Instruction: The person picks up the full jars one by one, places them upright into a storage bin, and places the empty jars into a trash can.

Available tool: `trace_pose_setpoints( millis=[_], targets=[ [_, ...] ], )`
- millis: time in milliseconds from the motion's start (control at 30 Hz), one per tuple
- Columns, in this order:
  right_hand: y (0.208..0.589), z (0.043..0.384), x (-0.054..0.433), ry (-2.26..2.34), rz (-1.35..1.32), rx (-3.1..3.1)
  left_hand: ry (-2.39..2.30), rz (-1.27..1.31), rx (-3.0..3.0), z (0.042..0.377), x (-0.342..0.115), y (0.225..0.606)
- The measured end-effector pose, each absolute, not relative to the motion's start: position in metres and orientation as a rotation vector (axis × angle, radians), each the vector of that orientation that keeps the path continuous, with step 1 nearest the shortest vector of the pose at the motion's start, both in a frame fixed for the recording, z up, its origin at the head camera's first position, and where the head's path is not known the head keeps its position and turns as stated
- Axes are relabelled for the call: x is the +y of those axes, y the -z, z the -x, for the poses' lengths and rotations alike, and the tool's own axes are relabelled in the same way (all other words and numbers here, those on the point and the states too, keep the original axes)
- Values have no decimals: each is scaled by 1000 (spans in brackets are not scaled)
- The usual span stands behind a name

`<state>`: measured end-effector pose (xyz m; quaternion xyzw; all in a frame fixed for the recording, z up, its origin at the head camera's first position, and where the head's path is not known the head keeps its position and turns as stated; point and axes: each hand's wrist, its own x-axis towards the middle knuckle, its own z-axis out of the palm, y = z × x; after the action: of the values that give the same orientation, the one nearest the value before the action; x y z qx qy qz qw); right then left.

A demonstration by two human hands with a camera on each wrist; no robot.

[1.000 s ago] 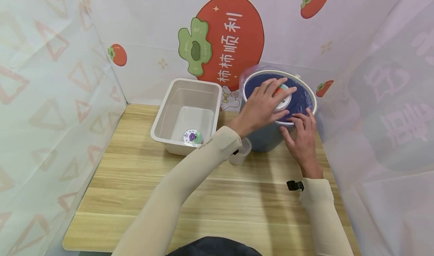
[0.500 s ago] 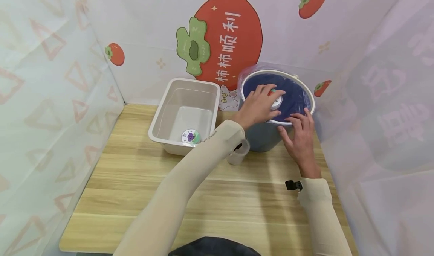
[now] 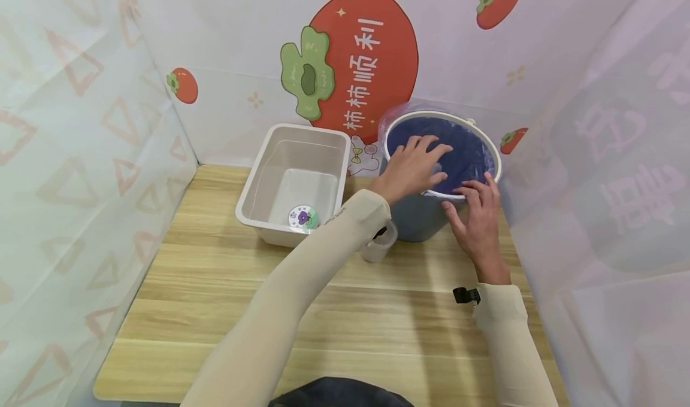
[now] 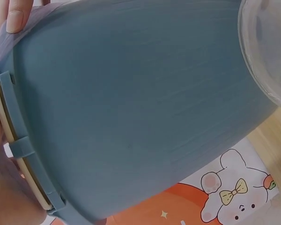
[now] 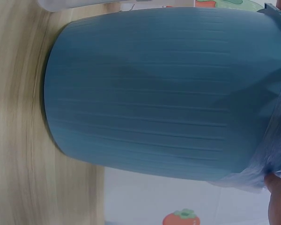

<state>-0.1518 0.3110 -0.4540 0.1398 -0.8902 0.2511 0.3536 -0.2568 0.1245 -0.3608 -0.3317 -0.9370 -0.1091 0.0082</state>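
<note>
A blue trash can (image 3: 417,218) with a white rim stands at the back right, lined with a thin translucent bag (image 5: 271,150). Over its mouth hangs my left hand (image 3: 411,170), fingers spread and loosely bent, with nothing in them. Just beneath those fingers a pale blur shows inside the can. My right hand (image 3: 477,215) holds the can's near right rim, fingers over the inside and thumb outside against the bag. The can's wall fills most of both wrist views, and its bottom inside is hidden.
Left of the can stands a beige plastic basin (image 3: 248,209) with a round, purple-flower-labelled tub (image 3: 303,217) in it. A translucent cup (image 3: 377,248) stands beside the can, partly behind my left wrist. Printed cloth walls (image 3: 215,125) enclose the wooden table (image 3: 215,311).
My left hand moved slightly left and let go of the white round tub with the red label, which has dropped out of sight into the can. The right hand stayed at the rim.
</note>
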Motion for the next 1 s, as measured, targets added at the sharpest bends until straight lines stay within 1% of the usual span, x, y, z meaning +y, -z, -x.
trace_pose_setpoints(
  millis=[267, 700, 1000],
  targets=[
    [456, 153, 310, -656, -355, -2300, 380, 1030, -2781, 251, 115, 364],
    [455, 156, 310, -656, -379, -2267, 434, 1109, -2612, 232, 79, 368],
    [455, 156, 311, -665, -376, -2265, 432, 1123, -2520, 215, 54, 388]
  ],
)
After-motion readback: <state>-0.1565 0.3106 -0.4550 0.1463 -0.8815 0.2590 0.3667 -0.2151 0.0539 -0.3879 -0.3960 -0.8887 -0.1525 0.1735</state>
